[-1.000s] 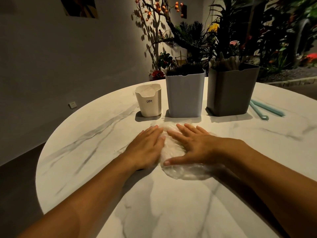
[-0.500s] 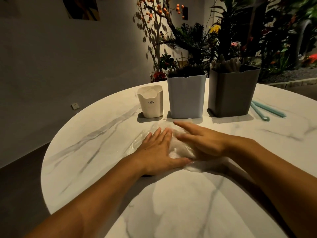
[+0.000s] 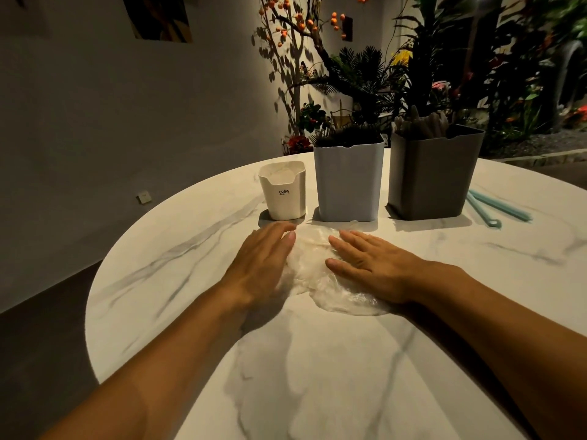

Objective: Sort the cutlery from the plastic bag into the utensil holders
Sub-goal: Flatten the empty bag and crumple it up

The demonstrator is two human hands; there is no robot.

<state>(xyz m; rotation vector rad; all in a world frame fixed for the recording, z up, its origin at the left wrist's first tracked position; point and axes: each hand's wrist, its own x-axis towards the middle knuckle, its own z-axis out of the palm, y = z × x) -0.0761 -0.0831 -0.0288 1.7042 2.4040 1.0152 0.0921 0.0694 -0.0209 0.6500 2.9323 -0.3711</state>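
Here, three utensil holders (image 3: pixel 348 182), one plastic bag (image 3: pixel 313 268), two hands.

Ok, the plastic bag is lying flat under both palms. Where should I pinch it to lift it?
Probably the loose near edge of the plastic bag, which bulges out bare towards you beside the right hand. Come from the near side with fingertips; the left hand covers its left part.

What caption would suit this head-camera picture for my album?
Both hands, left and right, lie flat on a clear plastic bag before three utensil holders on a marble table.
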